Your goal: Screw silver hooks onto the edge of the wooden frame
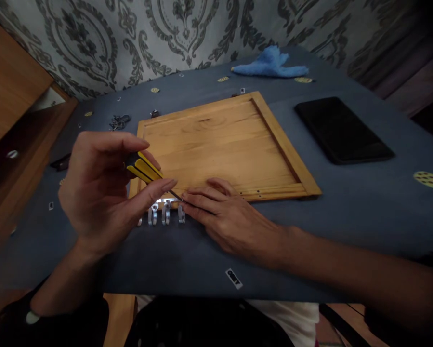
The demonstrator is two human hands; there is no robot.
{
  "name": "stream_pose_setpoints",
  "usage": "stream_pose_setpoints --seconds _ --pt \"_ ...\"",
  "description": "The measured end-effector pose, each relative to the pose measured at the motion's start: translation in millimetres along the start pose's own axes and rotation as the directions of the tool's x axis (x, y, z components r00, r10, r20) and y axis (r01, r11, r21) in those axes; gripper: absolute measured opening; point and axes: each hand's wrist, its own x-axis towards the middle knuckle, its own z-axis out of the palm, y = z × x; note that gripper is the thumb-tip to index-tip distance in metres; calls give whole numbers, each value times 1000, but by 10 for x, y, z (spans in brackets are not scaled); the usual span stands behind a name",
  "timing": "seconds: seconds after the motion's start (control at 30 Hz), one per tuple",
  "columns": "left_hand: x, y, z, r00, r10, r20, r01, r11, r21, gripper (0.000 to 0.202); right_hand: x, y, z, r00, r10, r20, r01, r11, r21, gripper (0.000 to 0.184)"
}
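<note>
My left hand (100, 188) is closed around a screwdriver (146, 169) with a yellow and black handle. Its thin shaft slants down to the right, the tip touching a strip of silver metal hooks (167, 205) along the near edge of a framed wooden panel (209, 144). Several hooks hang over that edge towards me. My right hand (234, 217) lies palm down on the same edge, fingers stretched to the left, with fingertips beside the screwdriver's tip. Its thumb is mostly hidden, and so is whatever lies under the fingers.
A black tablet-like slab (341, 127) lies right of the panel. Behind it is a blue cloth (270, 65). Small dark metal pieces (120, 121) sit beyond the panel's left corner. An open wooden drawer or cabinet (32, 130) borders the blue-grey tabletop (274, 284) at left.
</note>
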Motion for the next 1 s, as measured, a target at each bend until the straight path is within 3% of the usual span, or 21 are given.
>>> stream_pose_setpoints --seconds 0.2,0.4,0.47,0.77,0.83,1.0 --pt "3 29 13 999 5 51 0 996 -90 53 -1 5 0 1000 8 15 -8 1000 7 38" --pt "32 -80 -6 990 97 98 -104 992 75 57 4 1 -9 1000 10 12 -10 1000 2 39" --pt "35 -70 -14 988 112 107 -119 991 56 59 4 -4 -19 1000 16 22 -17 1000 6 40" --pt "11 39 13 991 28 128 -13 993 -114 61 10 -2 -33 999 18 39 -18 1000 14 41" --pt "1 35 14 992 40 115 -21 986 -164 61 10 1 -29 1000 9 27 -9 1000 16 39" --pt "-7 35 -4 998 -57 -19 52 981 -186 51 -4 7 -15 1000 5 21 -5 1000 19 40"
